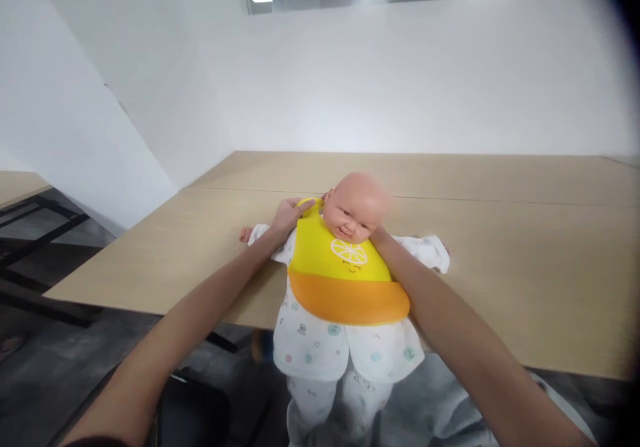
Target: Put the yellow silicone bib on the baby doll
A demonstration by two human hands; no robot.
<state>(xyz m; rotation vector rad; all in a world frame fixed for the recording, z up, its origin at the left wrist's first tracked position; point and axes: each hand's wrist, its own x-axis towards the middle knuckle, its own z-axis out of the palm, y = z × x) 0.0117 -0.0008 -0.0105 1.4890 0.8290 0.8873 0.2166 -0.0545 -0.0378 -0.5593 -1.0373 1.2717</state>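
Note:
A baby doll (360, 200) with a bald head lies face up at the table's near edge, its legs hanging past it. White printed clothes (315, 344) cover its body, and its arms stretch out to both sides. On its chest rests a yellow bib (315, 247) with a citrus-slice print and an orange pocket (350, 298) along the bottom. My left hand (289, 214) is closed on the bib's neck strap beside the doll's head, thumb on top. My right hand (379, 235) reaches behind the doll's head and neck; its fingers are hidden there.
The wooden table (500, 267) extends behind and to both sides of the doll, with a seam across it. A white wall (425, 80) rises behind. Another table (23, 187) stands at far left, and a dark seat (193, 410) is below at lower left.

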